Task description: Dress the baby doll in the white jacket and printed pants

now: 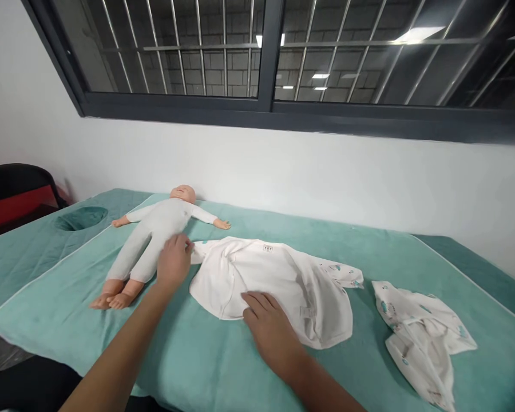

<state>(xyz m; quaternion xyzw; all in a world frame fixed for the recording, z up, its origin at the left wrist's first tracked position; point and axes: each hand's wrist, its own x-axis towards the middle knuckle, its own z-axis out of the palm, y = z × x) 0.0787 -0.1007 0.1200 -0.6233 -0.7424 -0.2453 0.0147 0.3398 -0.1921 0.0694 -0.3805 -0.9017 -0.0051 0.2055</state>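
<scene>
A white long-sleeved baby top (278, 269) lies spread out on the green bed cover, its neck label at the top edge and its right sleeve stretched out with a small print. My left hand (174, 258) is closed at the end of the top's left sleeve, fingertips pinching the cuff. Flat on the lower front of the top rests my right hand (271, 326), fingers stretched out and touching the cloth. Just beyond my left hand a baby doll (157, 229) in a white bodysuit lies on its back, arms spread.
To the right lies a crumpled white printed baby garment (424, 332). The green bed (326, 383) has a round hole (82, 218) at its left end. Behind it stands a white wall with a barred window (266, 63). A black and red chair (19, 197) is at far left.
</scene>
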